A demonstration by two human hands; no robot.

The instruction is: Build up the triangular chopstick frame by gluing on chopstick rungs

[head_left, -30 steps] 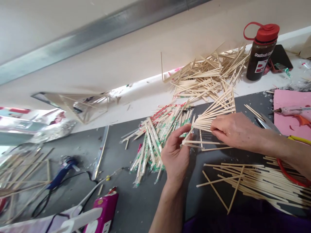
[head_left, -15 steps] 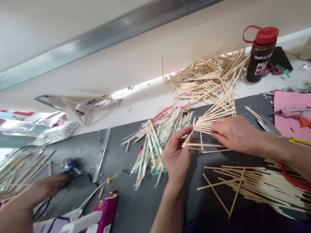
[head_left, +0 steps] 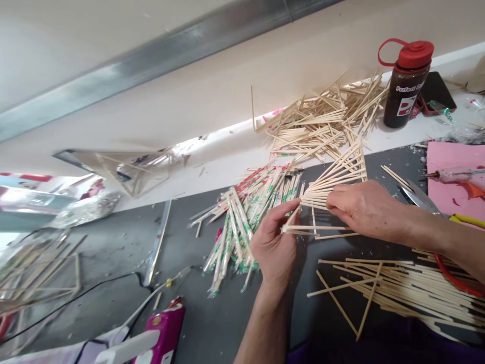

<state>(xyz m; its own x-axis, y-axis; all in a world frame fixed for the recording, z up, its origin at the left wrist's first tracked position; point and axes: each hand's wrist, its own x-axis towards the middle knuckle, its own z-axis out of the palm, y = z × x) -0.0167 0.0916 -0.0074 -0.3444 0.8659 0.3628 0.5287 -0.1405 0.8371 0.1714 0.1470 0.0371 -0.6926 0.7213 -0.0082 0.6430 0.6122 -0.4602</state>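
- Left hand (head_left: 276,241): fingers clamped on one end of the wooden-stick frame (head_left: 315,194), near the far edge of the gray tabletop (head_left: 214,326).
- Right hand (head_left: 361,208): fingertips together on the frame.
- Progress: upper side filled; lower side appears open.
- Loose sticks (head_left: 413,288) lie toward the near edge.

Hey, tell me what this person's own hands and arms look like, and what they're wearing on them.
Both the left hand and right hand are bare, with no gloves, rings or markings visible. The left forearm and right forearm show no sleeve, watch or bracelet. Dark purple cloth, probably clothing, shows at the bottom edge.
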